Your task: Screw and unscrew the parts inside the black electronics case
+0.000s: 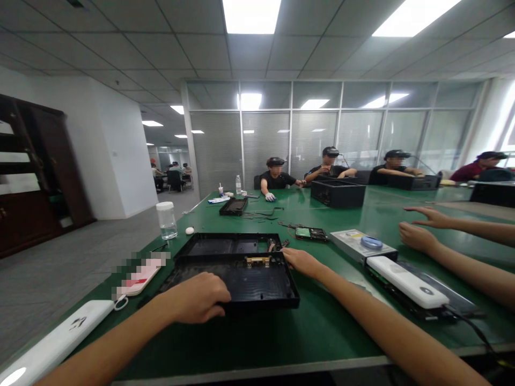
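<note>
**Two hands on an open black case at a green table**

One long green table fills the room's middle. Four people sit along its far side, all in dark caps; further people show small in the room behind the glass wall. Two bare forearms of a neighbour reach in from the right, the hands lying on the table, apart from the person's own.

Three black cases can be counted: the open black case just in front of the person, a smaller one farther off, and a deep black box before the seated people.

The left hand is curled over the near edge of the open case, gripping it. The right hand rests on the case's right rim, fingers bent at the edge; whether it grips cannot be told.

Two white power banks: one at the near left, one on the right. One silver drive, its label too small to read. One small circuit board. One clear bottle. One phone, blurred.
</note>
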A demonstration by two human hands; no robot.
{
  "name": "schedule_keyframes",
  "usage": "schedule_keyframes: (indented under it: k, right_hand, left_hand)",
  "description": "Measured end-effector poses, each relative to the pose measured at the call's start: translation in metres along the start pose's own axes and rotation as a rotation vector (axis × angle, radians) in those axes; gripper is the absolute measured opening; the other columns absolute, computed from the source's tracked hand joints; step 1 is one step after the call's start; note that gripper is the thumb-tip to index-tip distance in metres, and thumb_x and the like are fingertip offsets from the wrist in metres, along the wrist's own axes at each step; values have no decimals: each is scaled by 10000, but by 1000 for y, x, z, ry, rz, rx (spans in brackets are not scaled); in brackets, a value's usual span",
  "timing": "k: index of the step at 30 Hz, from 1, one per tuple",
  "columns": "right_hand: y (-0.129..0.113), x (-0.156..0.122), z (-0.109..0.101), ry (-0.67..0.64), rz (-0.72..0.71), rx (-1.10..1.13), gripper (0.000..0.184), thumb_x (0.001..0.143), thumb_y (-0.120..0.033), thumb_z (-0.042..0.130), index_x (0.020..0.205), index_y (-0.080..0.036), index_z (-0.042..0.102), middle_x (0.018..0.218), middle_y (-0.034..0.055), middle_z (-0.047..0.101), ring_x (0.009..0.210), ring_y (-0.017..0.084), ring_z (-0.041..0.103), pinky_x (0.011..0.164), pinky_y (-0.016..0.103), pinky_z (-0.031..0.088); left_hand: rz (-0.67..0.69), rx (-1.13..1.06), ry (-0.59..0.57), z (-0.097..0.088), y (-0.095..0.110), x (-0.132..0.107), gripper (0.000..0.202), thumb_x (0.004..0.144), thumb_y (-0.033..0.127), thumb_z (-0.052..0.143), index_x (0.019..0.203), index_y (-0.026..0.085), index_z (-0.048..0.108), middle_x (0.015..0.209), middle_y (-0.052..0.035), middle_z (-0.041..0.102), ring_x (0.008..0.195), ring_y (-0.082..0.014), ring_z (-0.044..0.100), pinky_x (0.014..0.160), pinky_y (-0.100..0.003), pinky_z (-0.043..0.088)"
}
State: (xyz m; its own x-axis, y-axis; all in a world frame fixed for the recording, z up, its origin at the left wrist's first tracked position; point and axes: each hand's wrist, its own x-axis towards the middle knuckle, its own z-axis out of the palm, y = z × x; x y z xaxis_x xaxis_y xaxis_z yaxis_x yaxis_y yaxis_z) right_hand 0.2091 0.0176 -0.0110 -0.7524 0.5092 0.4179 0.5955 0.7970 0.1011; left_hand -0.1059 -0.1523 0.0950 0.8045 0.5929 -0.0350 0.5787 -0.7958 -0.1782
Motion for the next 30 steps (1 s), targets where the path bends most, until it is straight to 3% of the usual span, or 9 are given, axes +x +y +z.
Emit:
schedule_keyframes:
  k: [2, 4, 9, 11, 13, 17, 21, 26, 30]
  right_hand:
    - [15, -11, -3, 2, -38, -57, 384, 836, -185, 386, 1216, -183, 441, 1191, 93, 502, 1017, 180, 508, 840, 311, 424]
    - [33, -23, -8, 28, -12, -116, 330, 842, -236, 404, 1155, -182, 494, 1165, 104, 516, 990, 194, 518, 829, 330, 424]
    - [62, -47, -15, 141, 225, -63, 288, 860, -348, 374, 893, -178, 604, 856, 79, 627, 819, 194, 574, 750, 311, 429]
    - [54, -47, -12, 218, 362, 32, 325, 862, -375, 353, 967, -175, 588, 822, 70, 638, 776, 190, 588, 712, 293, 428]
    - [37, -39, -9, 222, 441, 155, 378, 862, -400, 341, 1092, -174, 539, 758, 51, 646, 732, 185, 598, 685, 279, 424]
    - [-2, -16, -3, 49, 432, 326, 439, 853, -418, 361, 1205, -178, 464, 705, 31, 645, 714, 179, 600, 685, 269, 410]
    - [-15, -9, -5, 3, 412, 345, 332, 845, -389, 391, 1058, -189, 550, 752, 33, 638, 725, 165, 585, 691, 258, 396]
    - [-16, -15, -12, -5, 357, 416, 318, 862, -404, 351, 865, -182, 578, 623, -5, 594, 596, 131, 542, 636, 234, 386]
    - [-20, -12, -15, 1, 344, 443, 337, 855, -421, 360, 912, -178, 587, 621, -1, 595, 601, 134, 541, 643, 241, 385]
  left_hand:
    - [-13, -38, -1, 9, 5, -3, 105, 772, 277, 569, 740, 180, 595, 749, -11, 624, 740, -162, 572, 661, -248, 396]
    - [-31, -67, -10, 18, 7, -4, 100, 760, 281, 581, 741, 185, 602, 759, -12, 628, 754, -167, 572, 674, -252, 400]
    - [-142, -102, -129, 36, -6, 9, 186, 705, 391, 616, 756, 215, 642, 755, -21, 638, 750, -197, 578, 643, -265, 412]
    - [-219, -128, -207, 38, -19, 22, 350, 641, 538, 614, 761, 212, 650, 736, -34, 634, 689, -202, 579, 593, -266, 414]
    - [-270, -108, -184, 40, -36, 41, 487, 616, 634, 570, 809, 193, 644, 772, -58, 628, 682, -207, 577, 593, -272, 420]
    - [-341, 160, 160, 54, -72, 81, 499, 720, 557, 531, 996, 142, 559, 993, -145, 570, 937, -273, 527, 747, -334, 414]
    - [-364, 181, 46, 74, -93, 100, 314, 804, 435, 485, 937, 158, 552, 903, -113, 600, 845, -233, 579, 695, -303, 441]
    - [-328, 141, -30, 71, -87, 94, 278, 782, 413, 514, 893, 167, 581, 865, -105, 617, 803, -228, 600, 667, -294, 454]
    - [-383, 144, -97, 51, -65, 100, 361, 706, 447, 587, 882, 133, 599, 869, -134, 605, 787, -259, 592, 640, -313, 460]
